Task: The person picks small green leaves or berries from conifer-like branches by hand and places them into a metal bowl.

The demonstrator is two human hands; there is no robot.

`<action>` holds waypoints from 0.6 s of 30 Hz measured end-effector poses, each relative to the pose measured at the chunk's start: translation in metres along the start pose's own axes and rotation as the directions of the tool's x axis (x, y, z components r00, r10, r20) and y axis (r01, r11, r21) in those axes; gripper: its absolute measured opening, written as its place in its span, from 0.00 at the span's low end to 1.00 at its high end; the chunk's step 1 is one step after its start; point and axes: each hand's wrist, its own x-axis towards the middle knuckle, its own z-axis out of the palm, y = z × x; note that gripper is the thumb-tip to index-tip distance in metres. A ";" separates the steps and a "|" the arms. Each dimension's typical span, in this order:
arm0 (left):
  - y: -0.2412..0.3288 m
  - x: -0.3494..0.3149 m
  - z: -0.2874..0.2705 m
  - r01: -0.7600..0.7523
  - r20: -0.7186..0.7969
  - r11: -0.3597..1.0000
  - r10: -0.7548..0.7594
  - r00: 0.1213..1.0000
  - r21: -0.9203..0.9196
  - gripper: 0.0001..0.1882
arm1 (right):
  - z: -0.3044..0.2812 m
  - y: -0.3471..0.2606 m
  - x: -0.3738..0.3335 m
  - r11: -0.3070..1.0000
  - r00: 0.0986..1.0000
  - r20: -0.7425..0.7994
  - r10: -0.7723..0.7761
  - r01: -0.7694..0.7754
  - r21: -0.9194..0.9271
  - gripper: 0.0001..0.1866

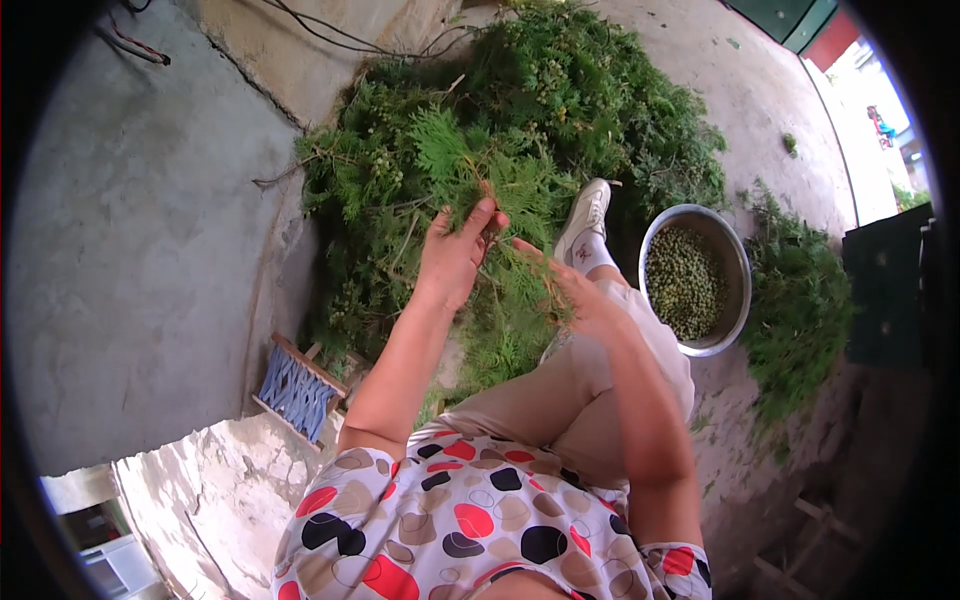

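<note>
Seated over a spread of greenery, a person in a dotted shirt [470,520] and pale trousers [510,405] had a conifer sprig [438,145] in hand as I watched the head camera from a distance. The sprig sat just above and left of the frame's centre, its bright, feathery fan pointing toward the top and its brownish stem running down to the fingers. The left hand [455,250] held it, thumb and fingertips drawn narrow around the stem. The right hand [580,295], blurred at the centre of the frame, had its fingers extended beside fine foliage; I could not tell whether they gripped any of it.

I judged the sprig very light, its flat leaf sprays soft and springy, its stem stiffer but thin enough to bend or snap under a hard pull. It looked more prickly than slippery, and the woody stem below the fan seemed the surest hold, since the leafy tips would probably fold or tear away.

A heap of branches [600,75] filled the upper centre, reaching down the left of a light-coloured shoe [590,210]. Right of centre stood a metal bowl [742,285] part-filled with small, round green cones [685,280], and a second pile of cuttings [800,310] lay beyond it at the right. At the lower left, a small stool [298,392] with a blue woven seat stood by a grey concrete slab [150,250].
</note>
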 end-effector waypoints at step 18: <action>0.003 0.014 -0.005 -0.094 -0.091 0.988 0.083 0.992 -0.121 0.07 | -0.013 -0.017 0.011 0.334 0.930 -0.007 0.367 -0.125 0.934 0.32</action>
